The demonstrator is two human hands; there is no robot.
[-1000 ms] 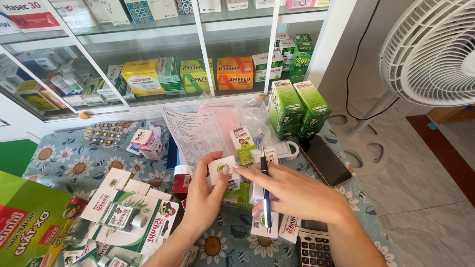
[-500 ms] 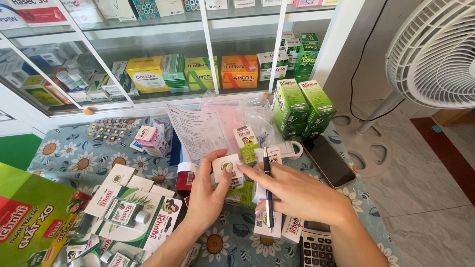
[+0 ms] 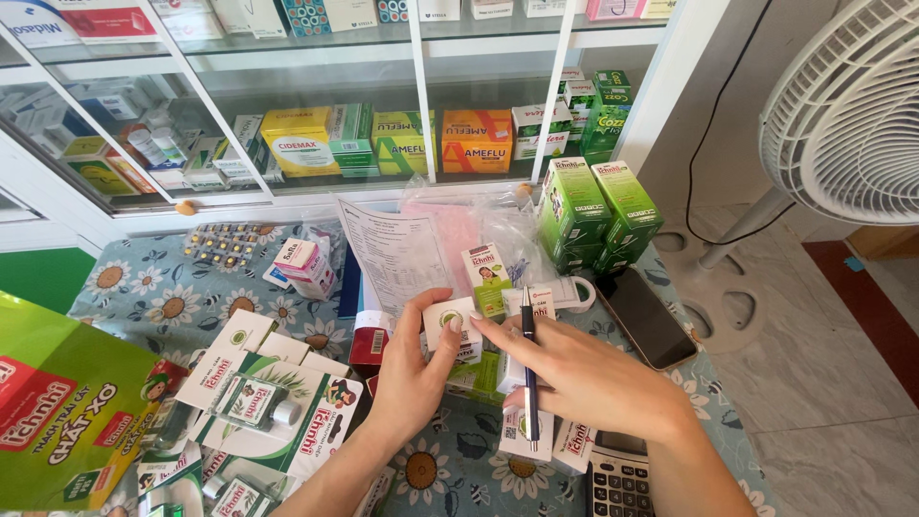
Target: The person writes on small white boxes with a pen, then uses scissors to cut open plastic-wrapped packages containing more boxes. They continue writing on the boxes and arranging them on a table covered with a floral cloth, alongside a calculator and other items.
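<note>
Two hands meet over a flower-patterned surface (image 3: 172, 306) crowded with medicine packs. Left hand (image 3: 414, 371) pinches a small white box with a green round mark (image 3: 450, 322), thumb on its near face, fingers behind. Right hand (image 3: 584, 378) keeps a dark pen (image 3: 528, 356) clamped upright between its fingers, forefinger stretched to the box's edge. Compared with a second ago, little has shifted: the box has stayed just above the pile and both grips hold. Whether the pen tip touches anything is hard to tell. Green cartons (image 3: 598, 215), a black phone (image 3: 646, 318) and a calculator (image 3: 617, 479) lie nearby.
</note>
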